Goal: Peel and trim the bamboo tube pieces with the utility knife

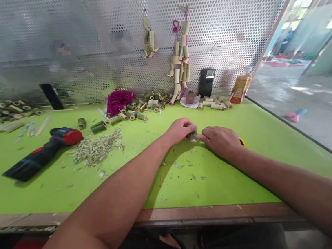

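Between the fingers of my left hand (182, 130) is a short green bamboo piece (192, 134), held just above the green tabletop. My right hand (222, 139) is closed around what looks like a utility knife (242, 142); only its yellow and black end shows past the palm. The right thumb and fingertips are close to the bamboo piece. Whether the blade touches the bamboo is hidden. Small bamboo shavings (178, 165) lie scattered on the table below my hands.
A red and black cordless tool (46, 151) lies at left beside a heap of shavings (98, 147). Cut bamboo pieces (150, 102), purple string (119, 102), a black phone-like object (207, 82) and a bottle (241, 85) line the perforated metal panel. Strung bamboo figures (181, 58) hang there.
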Available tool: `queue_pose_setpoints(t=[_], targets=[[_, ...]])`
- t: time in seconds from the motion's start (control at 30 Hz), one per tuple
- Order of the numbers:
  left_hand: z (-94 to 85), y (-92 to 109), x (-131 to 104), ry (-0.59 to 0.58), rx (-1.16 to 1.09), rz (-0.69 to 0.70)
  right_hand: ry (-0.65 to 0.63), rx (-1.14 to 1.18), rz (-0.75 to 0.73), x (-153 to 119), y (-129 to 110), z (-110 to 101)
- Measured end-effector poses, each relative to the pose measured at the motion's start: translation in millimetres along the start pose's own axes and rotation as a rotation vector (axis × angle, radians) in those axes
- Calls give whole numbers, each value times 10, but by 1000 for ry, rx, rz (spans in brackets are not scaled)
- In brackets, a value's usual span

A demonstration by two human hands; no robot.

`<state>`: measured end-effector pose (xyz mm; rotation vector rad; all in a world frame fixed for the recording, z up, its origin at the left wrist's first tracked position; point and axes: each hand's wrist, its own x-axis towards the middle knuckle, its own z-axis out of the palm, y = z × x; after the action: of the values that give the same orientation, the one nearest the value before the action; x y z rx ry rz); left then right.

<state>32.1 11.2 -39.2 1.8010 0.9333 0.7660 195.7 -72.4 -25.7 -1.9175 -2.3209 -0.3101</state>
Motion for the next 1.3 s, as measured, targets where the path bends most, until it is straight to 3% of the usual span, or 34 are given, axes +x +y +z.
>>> queue_pose_setpoints(t=[0.27,0.47,0.67,0.83,0.93,1.3], targets=[[17,3,13,0,27,31,23,-3,0,14,12,14],[29,-11,13,25,38,13,-31,-2,-54,23,16,-2],[13,-6,4,56,38,-15,-109,3,-208,-32,-36,-32],[6,1,2,-5,50,15,4,12,-39,-14,-1,-6],[2,4,-1,-18,45,25,30,23,-15,10,23,8],[-16,-27,15,-27,5,-5,-114,17,-101,10,9,-41]])
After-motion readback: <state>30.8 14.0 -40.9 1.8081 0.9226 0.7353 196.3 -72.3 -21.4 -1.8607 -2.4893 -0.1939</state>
